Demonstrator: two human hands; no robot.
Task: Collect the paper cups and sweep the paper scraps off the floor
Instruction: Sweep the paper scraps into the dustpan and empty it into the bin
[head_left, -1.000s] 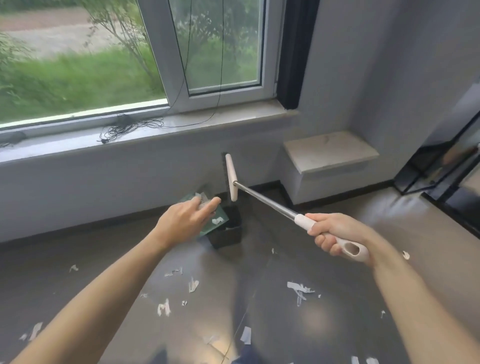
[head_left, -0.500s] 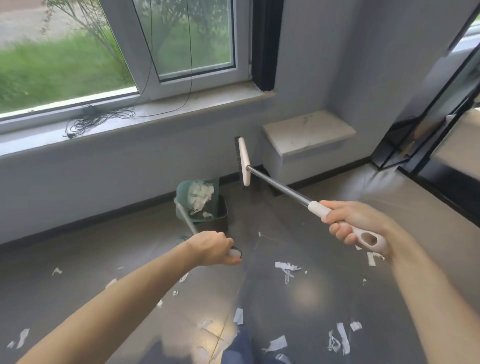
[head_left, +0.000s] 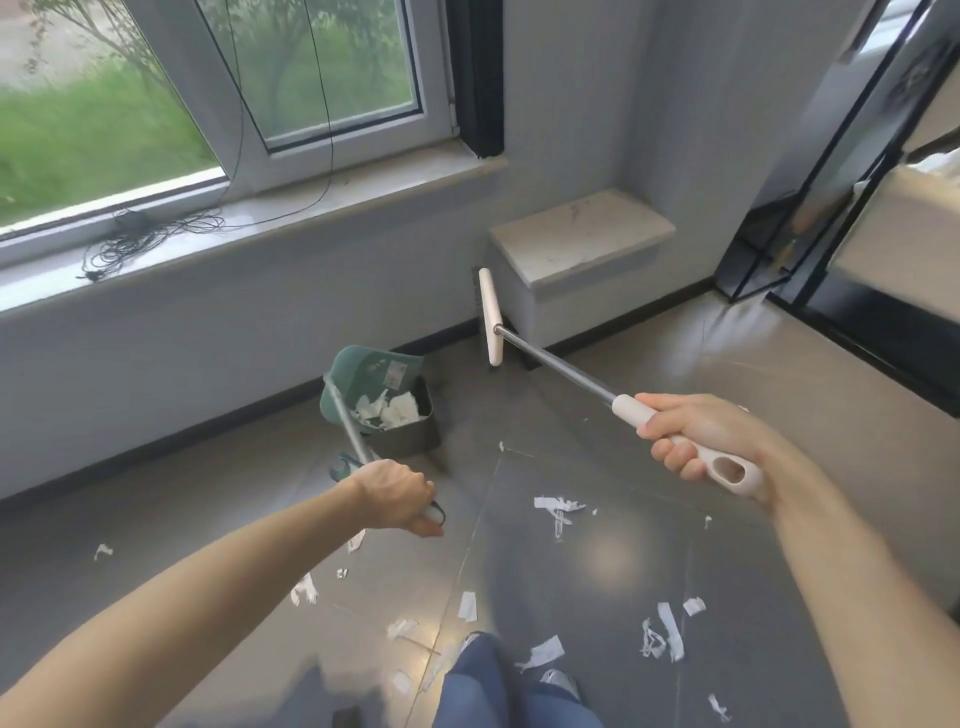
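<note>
Floor (head_left: 649, 561): grey glossy tiles, one lamp glare near the centre.

Window (head_left: 332, 67): white frame, grass and a thin tree outside; the sill (head_left: 291, 208) below it carries a tangle of thin black cable (head_left: 140, 241), one strand running up across the glass.

Stone ledge (head_left: 582, 236): pale slab in the corner, right of the window wall, above a grey boxed base.

Broom (head_left: 550, 364): white head turned edge-on and lifted off the floor, in front of the ledge base; metal shaft runs down-right into a white grip with a hanging hole at the end.

Dustpan (head_left: 374, 379): green, hooded, tilted over a dark bin (head_left: 410, 441) that stands by the wall; white paper is heaped where the pan meets the bin. Its metal handle (head_left: 349, 421) slants down toward the viewer.

Right hand (head_left: 696, 436): fingers wrapped fully around the broom's white grip, thumb on top.

Left hand (head_left: 397, 499): knuckles up, fingers curled tight around the lower end of the dustpan handle.

Paper scraps (head_left: 558, 506): white torn strips scattered over the floor, a cluster just right of the left hand, more (head_left: 662, 631) lower right, others (head_left: 304, 592) under the left forearm, one (head_left: 102, 551) far left alone. No cup shape can be made out among the paper.

Knee (head_left: 488, 680): blue trouser fabric at the bottom edge, a shoe tip (head_left: 558, 678) beside it.
</note>
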